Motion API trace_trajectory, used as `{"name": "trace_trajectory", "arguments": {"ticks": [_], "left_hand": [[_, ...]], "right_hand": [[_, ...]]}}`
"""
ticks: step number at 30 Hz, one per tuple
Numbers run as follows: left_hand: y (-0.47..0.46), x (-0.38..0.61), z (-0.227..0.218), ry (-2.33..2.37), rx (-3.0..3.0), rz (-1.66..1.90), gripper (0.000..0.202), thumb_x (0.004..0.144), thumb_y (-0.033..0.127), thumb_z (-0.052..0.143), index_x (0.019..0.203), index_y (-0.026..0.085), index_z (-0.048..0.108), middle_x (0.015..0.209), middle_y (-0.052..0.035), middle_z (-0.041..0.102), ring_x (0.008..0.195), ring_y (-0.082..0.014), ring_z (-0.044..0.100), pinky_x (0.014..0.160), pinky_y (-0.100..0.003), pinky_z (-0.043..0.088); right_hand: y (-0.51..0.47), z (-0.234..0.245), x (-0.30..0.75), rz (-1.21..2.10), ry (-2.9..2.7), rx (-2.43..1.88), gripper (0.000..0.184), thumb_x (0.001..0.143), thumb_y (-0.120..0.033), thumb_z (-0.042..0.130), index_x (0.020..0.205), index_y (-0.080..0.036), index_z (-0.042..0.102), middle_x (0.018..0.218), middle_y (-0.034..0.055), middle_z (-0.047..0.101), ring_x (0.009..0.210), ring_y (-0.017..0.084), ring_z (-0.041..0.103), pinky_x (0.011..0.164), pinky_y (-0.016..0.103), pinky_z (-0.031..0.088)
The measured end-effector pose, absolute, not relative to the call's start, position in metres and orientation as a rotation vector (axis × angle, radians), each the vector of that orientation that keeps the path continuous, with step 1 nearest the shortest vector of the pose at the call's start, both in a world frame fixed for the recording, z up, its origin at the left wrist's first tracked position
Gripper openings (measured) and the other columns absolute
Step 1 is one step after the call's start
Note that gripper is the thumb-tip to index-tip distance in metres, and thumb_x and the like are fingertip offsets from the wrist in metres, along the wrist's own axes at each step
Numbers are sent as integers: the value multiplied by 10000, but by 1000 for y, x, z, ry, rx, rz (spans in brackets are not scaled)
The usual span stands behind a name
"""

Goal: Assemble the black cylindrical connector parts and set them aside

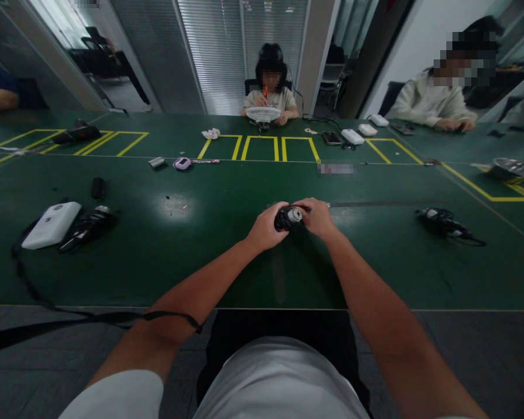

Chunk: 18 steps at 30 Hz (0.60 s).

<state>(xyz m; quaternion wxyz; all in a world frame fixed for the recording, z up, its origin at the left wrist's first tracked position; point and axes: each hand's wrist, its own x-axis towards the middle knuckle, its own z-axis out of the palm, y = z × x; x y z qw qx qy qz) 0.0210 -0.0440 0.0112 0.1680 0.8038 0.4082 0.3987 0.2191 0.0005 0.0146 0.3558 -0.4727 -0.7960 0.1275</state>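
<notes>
My left hand (pixel 269 226) is closed around the left side of a small black bundle with a silvery round end (pixel 294 215). It resembles a coiled cable, though its exact kind is hard to make out. From the other side my right hand (pixel 318 216) grips the same bundle, its fingers curled at the far edge and partly hidden. Both hands are over the middle of the green table (pixel 227 262), forearms stretched forward. A black strap (pixel 113 317) crosses my left forearm.
To the left lie a white box-shaped device (pixel 52 224), a black cable bundle (pixel 87 226) and a small black object (pixel 98 188). Another cable bundle (pixel 449 224) lies right. Farther off are a lilac gadget (pixel 182 163) and yellow tape outlines (pixel 259 138). People sit across the table.
</notes>
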Motion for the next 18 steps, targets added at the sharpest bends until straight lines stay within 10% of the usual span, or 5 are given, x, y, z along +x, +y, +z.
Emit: {"name": "trace_trajectory", "arguments": {"ticks": [18], "left_hand": [[-14, 7, -2, 1487, 2086, 1358, 727, 781, 171, 627, 1453, 157, 352, 1333, -154, 565, 1204, -282, 572, 1037, -428, 463]], "right_hand": [[-20, 19, 192, 353, -2190, -1196, 231, 929, -266, 524, 853, -202, 733, 834, 59, 729, 772, 201, 655, 717, 313, 465]]}}
